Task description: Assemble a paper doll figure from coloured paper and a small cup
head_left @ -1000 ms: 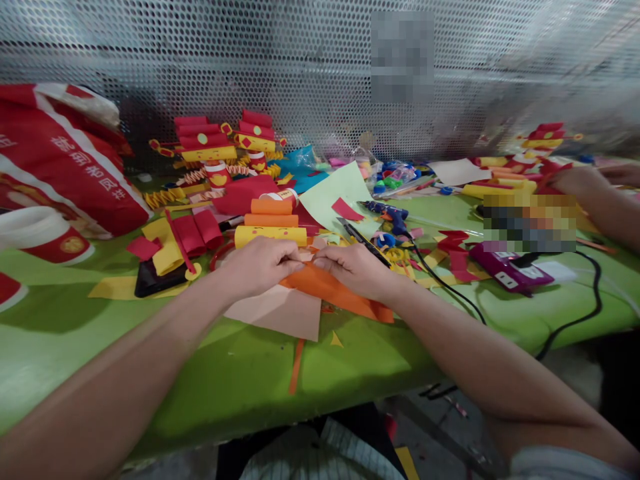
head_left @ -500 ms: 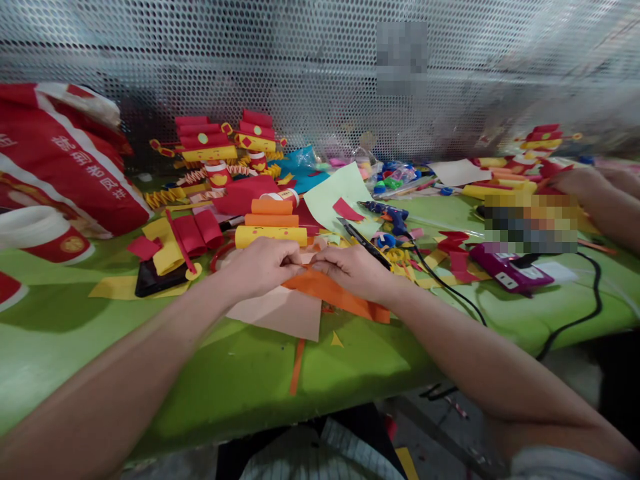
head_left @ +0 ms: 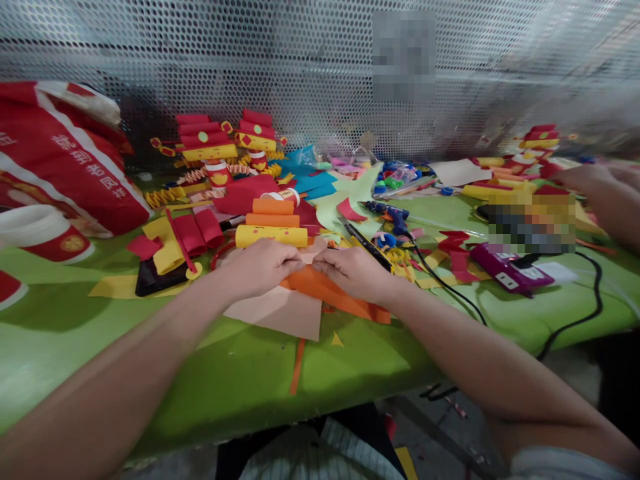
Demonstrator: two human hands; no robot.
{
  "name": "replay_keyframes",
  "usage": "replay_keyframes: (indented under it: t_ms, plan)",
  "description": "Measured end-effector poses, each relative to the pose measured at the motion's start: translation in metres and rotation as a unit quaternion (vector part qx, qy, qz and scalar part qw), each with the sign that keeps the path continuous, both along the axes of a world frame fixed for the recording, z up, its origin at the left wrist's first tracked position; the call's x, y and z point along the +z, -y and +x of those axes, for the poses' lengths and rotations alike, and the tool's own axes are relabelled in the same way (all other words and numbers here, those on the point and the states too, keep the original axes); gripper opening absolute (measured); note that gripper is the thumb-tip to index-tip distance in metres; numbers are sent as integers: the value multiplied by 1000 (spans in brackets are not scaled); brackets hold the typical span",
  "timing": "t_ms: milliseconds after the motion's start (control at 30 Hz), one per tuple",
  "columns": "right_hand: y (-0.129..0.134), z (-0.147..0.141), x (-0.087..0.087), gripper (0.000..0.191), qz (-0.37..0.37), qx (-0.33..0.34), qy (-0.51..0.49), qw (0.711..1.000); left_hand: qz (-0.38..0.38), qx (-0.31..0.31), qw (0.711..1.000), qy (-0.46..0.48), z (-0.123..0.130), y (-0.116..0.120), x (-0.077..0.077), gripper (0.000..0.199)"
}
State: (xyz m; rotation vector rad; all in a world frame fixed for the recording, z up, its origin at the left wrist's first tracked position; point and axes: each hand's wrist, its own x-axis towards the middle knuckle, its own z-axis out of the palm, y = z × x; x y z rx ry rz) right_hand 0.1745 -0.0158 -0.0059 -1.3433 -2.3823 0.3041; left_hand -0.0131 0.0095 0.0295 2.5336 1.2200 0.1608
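My left hand and my right hand are close together at the middle of the table, each with fingers pinched at the upper edge of an orange paper sheet. That sheet slants down to the right beneath my right hand. A pale pink sheet lies under it, partly covered by my left hand. Just behind my left hand is a yellow paper roll with a drawn face, topped by orange rolls. Black-handled scissors lie beyond my right hand.
A blue glue gun and its black cord sit to the right, by a purple power strip. Left are a phone, a paper cup and a red bag. Another person's hand is at far right.
My fingertips have drawn slightly apart at the orange sheet's edge. The pale green sheet behind has settled lower, showing more of the blue paper. Otherwise the table looks the same.
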Motion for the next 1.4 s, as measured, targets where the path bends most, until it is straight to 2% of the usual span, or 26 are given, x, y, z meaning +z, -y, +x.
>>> replay_keyframes:
  t_ms: [500,700,900,1033,1167,1267,1400]
  plan:
    - [-1,1,-2,21,7,4,-13,1000,45,-9,999,-7,1,1,-1,21]
    - [-2,1,-2,22,-3,9,-6,1000,28,-4,1000,1,2,3,0,20]
    - [0,-1,1,25,-14,-14,36,999,23,-2,1000,3,2,3,-1,19]
    - [1,-2,1,28,-1,-25,82,996,34,1,999,-36,3,1,-3,27]
    - [1,-1,0,30,9,-24,119,993,76,-20,992,-94,2,3,-4,31]
    - [1,-2,1,32,0,-26,138,990,102,-30,986,-132,2,4,-5,31]
    - [2,-3,4,29,-28,-33,123,991,96,-24,986,-136,1,3,-6,32]
